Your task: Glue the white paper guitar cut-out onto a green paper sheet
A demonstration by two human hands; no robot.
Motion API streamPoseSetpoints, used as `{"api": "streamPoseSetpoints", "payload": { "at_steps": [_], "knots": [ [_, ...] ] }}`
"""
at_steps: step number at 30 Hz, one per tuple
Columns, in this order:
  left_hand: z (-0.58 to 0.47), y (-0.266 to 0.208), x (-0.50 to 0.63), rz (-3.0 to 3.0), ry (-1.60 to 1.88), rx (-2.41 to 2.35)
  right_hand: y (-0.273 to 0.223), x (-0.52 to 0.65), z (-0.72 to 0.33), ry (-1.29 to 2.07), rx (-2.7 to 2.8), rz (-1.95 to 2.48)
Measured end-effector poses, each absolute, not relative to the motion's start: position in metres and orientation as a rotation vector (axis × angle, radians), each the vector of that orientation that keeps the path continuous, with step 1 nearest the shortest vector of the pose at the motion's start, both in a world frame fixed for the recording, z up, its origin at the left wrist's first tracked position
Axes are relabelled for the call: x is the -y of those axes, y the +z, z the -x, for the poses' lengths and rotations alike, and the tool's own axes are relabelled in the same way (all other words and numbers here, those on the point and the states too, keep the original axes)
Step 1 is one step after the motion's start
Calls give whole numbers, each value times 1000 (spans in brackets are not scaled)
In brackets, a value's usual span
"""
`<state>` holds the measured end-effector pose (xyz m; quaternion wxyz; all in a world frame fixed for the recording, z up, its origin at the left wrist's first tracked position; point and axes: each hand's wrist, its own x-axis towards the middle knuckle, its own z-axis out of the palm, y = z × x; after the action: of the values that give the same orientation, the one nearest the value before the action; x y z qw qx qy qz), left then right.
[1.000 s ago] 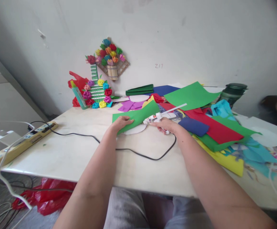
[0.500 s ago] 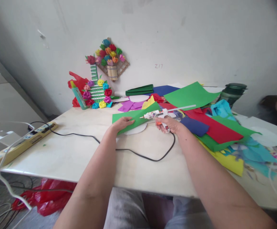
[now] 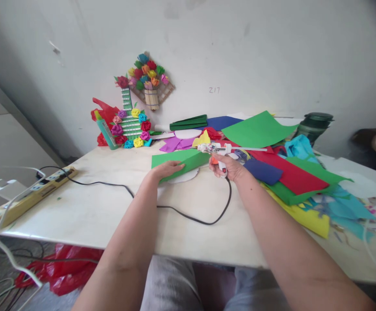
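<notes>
My right hand (image 3: 228, 167) is wrapped around the handle of a white hot glue gun (image 3: 220, 149). A long clear glue stick (image 3: 254, 149) juts from its back, and the nozzle end points left over a green paper sheet (image 3: 194, 161). With fingers together, my left hand (image 3: 166, 169) grips the near left part of that sheet, which is folded over. A white curved-edged piece (image 3: 188, 176) shows partly from beneath the green paper. The black cord (image 3: 203, 223) runs from the gun handle across the table, passing under my left forearm.
Coloured paper scraps, including a red sheet (image 3: 298, 177), pile up at the right by a dark green bottle (image 3: 314, 126). A flower-covered guitar shape (image 3: 132, 121) and a glue bottle (image 3: 106, 131) stand at the back left. A power strip (image 3: 45, 190) lies along the left edge.
The glue gun has tipped up and shifted slightly right, its nozzle drawing back from near my left fingers. The raised green fold has dropped lower. My left hand stays on the paper.
</notes>
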<state>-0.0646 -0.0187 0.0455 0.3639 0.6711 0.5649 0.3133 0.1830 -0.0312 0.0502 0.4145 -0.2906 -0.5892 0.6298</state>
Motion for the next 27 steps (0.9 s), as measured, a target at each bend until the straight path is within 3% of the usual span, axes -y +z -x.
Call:
{"api": "streamPoseSetpoints", "payload": {
  "at_steps": [19,27],
  "knots": [
    [57,55,27,-2068,495,-1479,50,28,-169,1504,1295,616],
    [58,47,20,-2141,664,-1415,52,29,-166,1482,1263,630]
  ]
}}
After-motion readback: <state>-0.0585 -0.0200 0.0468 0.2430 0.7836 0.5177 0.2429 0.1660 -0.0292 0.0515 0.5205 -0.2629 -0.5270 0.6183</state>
